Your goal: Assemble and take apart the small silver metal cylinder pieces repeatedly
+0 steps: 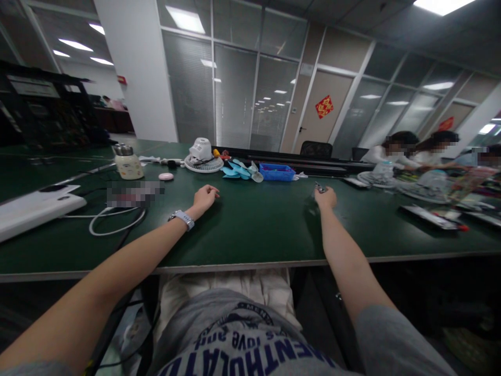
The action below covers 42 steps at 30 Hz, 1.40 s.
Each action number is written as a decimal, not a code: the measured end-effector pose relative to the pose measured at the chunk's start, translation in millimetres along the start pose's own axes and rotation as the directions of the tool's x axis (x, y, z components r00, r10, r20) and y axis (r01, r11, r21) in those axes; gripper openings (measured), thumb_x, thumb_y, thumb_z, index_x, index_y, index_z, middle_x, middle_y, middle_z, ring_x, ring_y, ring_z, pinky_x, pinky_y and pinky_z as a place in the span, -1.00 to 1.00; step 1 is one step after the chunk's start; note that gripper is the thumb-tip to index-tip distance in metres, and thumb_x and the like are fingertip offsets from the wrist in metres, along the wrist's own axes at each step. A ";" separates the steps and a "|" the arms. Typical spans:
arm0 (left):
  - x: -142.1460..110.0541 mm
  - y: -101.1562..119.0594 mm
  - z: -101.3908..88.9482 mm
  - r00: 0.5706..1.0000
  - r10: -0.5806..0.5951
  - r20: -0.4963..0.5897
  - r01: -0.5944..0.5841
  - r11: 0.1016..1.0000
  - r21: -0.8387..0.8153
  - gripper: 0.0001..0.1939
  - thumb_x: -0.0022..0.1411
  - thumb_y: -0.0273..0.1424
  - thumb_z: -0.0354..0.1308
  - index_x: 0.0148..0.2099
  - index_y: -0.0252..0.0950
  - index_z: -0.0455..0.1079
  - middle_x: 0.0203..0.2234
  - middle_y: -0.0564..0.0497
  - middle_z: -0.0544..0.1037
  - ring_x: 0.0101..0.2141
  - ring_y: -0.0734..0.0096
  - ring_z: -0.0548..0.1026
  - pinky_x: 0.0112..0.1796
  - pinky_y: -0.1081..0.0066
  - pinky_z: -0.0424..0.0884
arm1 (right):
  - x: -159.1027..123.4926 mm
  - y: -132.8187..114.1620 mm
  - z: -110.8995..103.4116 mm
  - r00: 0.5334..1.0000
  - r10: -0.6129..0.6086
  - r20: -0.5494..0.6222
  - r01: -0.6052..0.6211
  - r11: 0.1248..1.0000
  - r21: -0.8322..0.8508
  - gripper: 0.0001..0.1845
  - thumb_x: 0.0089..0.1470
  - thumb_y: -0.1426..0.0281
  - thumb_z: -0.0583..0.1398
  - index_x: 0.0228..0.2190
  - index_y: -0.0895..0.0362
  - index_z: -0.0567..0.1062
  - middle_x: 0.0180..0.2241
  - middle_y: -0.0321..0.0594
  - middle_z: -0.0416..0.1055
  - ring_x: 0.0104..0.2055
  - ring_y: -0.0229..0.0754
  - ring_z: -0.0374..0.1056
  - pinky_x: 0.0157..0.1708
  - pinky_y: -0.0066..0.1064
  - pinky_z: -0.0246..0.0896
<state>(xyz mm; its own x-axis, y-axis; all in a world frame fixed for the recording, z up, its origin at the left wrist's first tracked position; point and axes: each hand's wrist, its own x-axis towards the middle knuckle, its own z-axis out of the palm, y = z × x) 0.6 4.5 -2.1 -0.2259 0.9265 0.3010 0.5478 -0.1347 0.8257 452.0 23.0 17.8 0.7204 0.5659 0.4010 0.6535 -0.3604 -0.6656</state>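
On the green table (250, 235), my left hand (206, 198) is held just over the surface or resting on it, its fingers loosely bent. Nothing shows in it. A grey watch (183, 219) is on that wrist. My right hand (327, 198) is closed on a small shiny metal piece (320, 188), which pokes out past the thumb and fingers. Its exact kind is too small and blurred to make out. A blue plastic basket (277, 172) stands beyond and between the two hands, beside light-blue fan blades (239, 170).
A white fan body with its grille (201, 159) sits at the back. To the left are a cream flask (128, 163), a pink round object (166, 177), cables (113, 230) and a white device (37, 211). Several people work at the right, near trays (432, 216).
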 end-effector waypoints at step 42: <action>-6.6 28.8 14.0 0.933 0.359 0.017 -0.360 0.933 0.019 -0.66 0.16 -0.12 0.16 -0.19 -0.23 0.58 -0.27 -0.07 0.63 -0.20 0.24 0.54 -0.06 0.30 0.36 | -224.6 -157.2 42.2 0.492 -0.767 0.411 0.659 0.637 0.400 -0.48 0.20 0.20 0.14 0.13 0.14 0.29 -0.08 -0.02 0.50 -0.08 0.03 0.44 -0.14 -0.29 0.27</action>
<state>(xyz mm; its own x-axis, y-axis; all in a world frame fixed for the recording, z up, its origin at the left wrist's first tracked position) 29.1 -0.6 13.0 0.0001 0.8221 0.5693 0.6074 -0.4523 0.6531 177.7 -16.1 5.8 -0.2422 0.8599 0.4494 0.7983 0.4398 -0.4114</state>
